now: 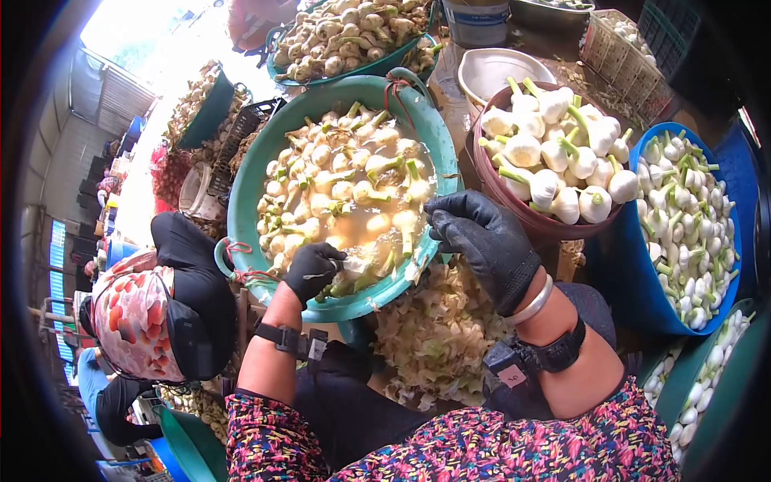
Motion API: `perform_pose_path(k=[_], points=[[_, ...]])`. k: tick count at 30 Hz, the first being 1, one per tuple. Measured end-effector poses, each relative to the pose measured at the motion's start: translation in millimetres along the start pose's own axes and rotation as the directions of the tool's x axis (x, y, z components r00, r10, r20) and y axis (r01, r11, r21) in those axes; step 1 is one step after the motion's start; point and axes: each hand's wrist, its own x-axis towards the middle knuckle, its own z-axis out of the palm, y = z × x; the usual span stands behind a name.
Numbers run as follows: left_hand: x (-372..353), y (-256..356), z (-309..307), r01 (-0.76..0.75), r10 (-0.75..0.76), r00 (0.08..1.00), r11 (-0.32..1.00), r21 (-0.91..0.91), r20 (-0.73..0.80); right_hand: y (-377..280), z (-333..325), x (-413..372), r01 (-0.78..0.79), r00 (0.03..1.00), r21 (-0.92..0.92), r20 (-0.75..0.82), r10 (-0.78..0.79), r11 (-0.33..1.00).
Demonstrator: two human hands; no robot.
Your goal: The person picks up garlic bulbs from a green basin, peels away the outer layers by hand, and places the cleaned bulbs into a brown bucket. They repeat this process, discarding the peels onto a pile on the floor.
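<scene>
A large green tub (241, 185) holds murky water with many garlic bulbs (321, 155) floating in it. My left hand (312, 271), in a black glove, is closed at the tub's near left side, beside a whitish, green-stemmed piece that seems to be in its fingers. Over the tub's right rim is my right hand (484, 245), also black-gloved, its fingers bent and thumb near the fingertips; whether anything small is between them cannot be made out. Cleaned white garlic bulbs (554, 153) fill a maroon tub (502, 189) to the right.
Garlic peelings (438, 337) lie below the green tub. A blue tub (637, 241) of garlic stands at the right, a white basin (482, 68) and crates (614, 60) behind. Another green tub of garlic (345, 40) is at the back. A person (152, 313) sits at the left.
</scene>
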Motion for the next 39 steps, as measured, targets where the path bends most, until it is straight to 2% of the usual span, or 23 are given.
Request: perform_pose_path(k=[1, 2, 3, 5, 6, 8, 10, 12, 14, 15, 16, 18, 20, 22, 24, 25, 28, 30, 32, 34, 36, 38, 39], points=[[-6, 2, -11, 0.034, -0.044, 0.999, 0.942, -0.335, -0.022, 2, 1, 1, 0.035, 0.999, 0.004, -0.034, -0.035, 0.999], [-14, 9, -23, 0.057, -0.095, 0.995, 0.774, -0.631, -0.026, 2, 1, 0, 0.031, 0.999, 0.005, -0.040, -0.031, 1.000], [-20, 10, -32, -0.012, -0.079, 0.992, 0.726, -0.688, -0.100, 3, 1, 0, 0.054, 0.998, -0.024, -0.039, -0.055, 0.998], [-39, 25, -44, -0.129, -0.069, 0.975, 0.602, -0.788, -0.213, 3, 1, 2, 0.096, 0.995, -0.044, -0.028, -0.097, 0.994], [-52, 29, -43, -0.309, 0.181, 0.951, 0.552, -0.775, -0.251, 2, 1, 2, 0.093, 0.995, -0.042, -0.030, -0.095, 0.995], [-78, 73, -34, -0.076, -0.044, 0.988, 0.706, -0.704, -0.151, -2, 3, 1, 0.048, 0.998, 0.008, -0.048, -0.048, 0.999], [-104, 110, 0, 0.026, -0.095, 0.992, 0.786, -0.618, -0.078, 2, 2, 3, 0.062, 0.997, 0.003, -0.054, -0.062, 0.998], [-128, 107, 38, 0.145, 0.032, 0.967, 0.750, -0.645, 0.254, 3, 2, 2, 0.081, 0.995, -0.020, -0.051, -0.082, 0.997], [-139, 103, 62, -0.145, 0.249, 0.896, 0.947, -0.287, 0.368, 0, 1, 0, 0.037, 0.999, -0.078, -0.032, -0.040, 0.996], [-136, 106, 60, -0.351, 0.369, 0.879, 0.929, -0.114, 0.301, 4, 1, 0, 0.084, 0.996, -0.095, -0.024, -0.087, 0.992], [-130, 107, 54, -0.350, 0.368, 0.879, 0.930, -0.113, 0.304, 7, 0, 0, 0.130, 0.991, -0.111, -0.019, -0.133, 0.985], [-111, 101, 29, -0.150, 0.172, 0.984, 0.935, -0.321, 0.042, 9, -2, 1, 0.101, 0.995, -0.082, -0.015, -0.103, 0.991], [-78, 93, 5, -0.146, 0.155, 0.986, 0.982, 0.119, -0.063, 8, 0, 2, 0.080, 0.997, -0.052, -0.008, -0.080, 0.995], [-40, 83, 3, -0.265, 0.324, 0.940, 0.889, 0.375, -0.104, 6, 4, 2, 0.070, 0.998, -0.058, 0.002, -0.070, 0.996], [-3, 55, 21, -0.228, 0.285, 0.956, 0.866, 0.445, -0.065, 3, 5, 1, 0.056, 0.998, -0.098, -0.003, -0.056, 0.994], [2, 69, 25, -0.067, 0.073, 0.997, 0.805, 0.589, 0.013, 2, 5, 1, 0.041, 0.999, -0.136, -0.001, -0.042, 0.990], [15, 60, 30, -0.090, 0.048, 0.995, 0.751, 0.654, 0.082, 2, 7, 1, 0.054, 0.998, -0.149, -0.026, -0.058, 0.987], [16, 46, 12, -0.111, 0.117, 0.993, 0.963, 0.246, -0.010, 6, 6, 3, 0.072, 0.997, -0.164, 0.009, -0.072, 0.984], [2, 47, -3, -0.136, 0.110, 0.986, 0.966, -0.222, -0.128, 8, 12, 4, -0.022, 0.998, -0.256, 0.055, 0.038, 0.966], [-35, 86, -18, -0.120, 0.080, 0.990, 0.909, -0.400, -0.114, 11, 22, 5, -0.007, 0.992, -0.446, 0.111, 0.064, 0.895], [-59, 99, -17, -0.199, 0.137, 0.979, 0.821, -0.536, -0.154, 49, 32, 14, 0.414, 0.909, -0.457, 0.165, -0.382, 0.787], [-77, 112, -3, -0.207, 0.087, 0.975, 0.684, -0.699, -0.204, 47, 39, 13, 0.413, 0.910, -0.411, 0.229, -0.347, 0.813], [-79, 105, 4, -0.400, 0.274, 0.897, 0.839, -0.370, -0.348, 47, 42, 12, 0.247, 0.945, -0.154, 0.255, -0.203, 0.957]])
